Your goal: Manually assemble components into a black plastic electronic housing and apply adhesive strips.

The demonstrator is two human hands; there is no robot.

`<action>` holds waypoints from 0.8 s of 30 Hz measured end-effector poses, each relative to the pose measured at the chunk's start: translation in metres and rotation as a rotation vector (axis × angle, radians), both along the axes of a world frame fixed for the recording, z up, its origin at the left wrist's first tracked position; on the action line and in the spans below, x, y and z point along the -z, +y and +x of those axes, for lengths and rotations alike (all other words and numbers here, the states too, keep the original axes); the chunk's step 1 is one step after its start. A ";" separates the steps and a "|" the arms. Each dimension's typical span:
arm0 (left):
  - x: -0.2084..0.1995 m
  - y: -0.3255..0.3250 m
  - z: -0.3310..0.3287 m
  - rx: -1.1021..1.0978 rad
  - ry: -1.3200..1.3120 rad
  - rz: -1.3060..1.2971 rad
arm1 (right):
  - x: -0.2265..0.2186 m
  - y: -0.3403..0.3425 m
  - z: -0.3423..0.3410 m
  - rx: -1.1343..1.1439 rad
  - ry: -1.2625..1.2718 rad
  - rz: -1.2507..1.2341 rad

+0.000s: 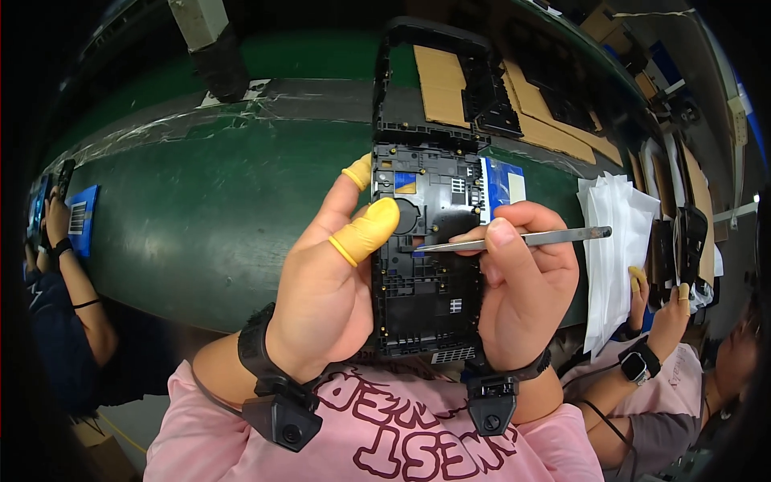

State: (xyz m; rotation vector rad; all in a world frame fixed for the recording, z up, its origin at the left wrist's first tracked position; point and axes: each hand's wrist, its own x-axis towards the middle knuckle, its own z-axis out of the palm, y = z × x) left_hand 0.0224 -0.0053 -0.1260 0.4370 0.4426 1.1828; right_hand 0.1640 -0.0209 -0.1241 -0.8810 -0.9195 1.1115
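Note:
Wrapped round the left edge of a black plastic housing [426, 289], my left hand [325, 273] wears yellow finger cots on its thumb and a finger; the thumb lies over the housing's inner face. The housing has ribs, cutouts and small brass-coloured inserts, with an open frame at its far end. Metal tweezers [554, 238] are pinched between the thumb and fingers of my right hand [522, 281]. Their tips point left and reach a small slot near the housing's middle. Whether the tips grip anything is too small to tell.
Beyond the housing, cardboard sheets [538, 120] and dark plastic parts lie on the green table [201, 209]. A blue packet [504, 183] sits right of the housing. White sheets [614, 241] stand at right. Co-workers sit on both sides, one's hand [668, 321] near the sheets.

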 end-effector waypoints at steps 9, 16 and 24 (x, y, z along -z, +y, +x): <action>0.003 -0.001 -0.001 0.000 0.005 0.052 | 0.000 0.000 -0.002 0.001 -0.076 0.034; 0.003 -0.001 -0.002 -0.002 -0.018 0.049 | 0.002 -0.001 -0.003 0.010 -0.076 0.041; 0.001 -0.001 -0.002 -0.006 -0.011 0.060 | 0.001 0.001 -0.004 0.022 -0.097 0.039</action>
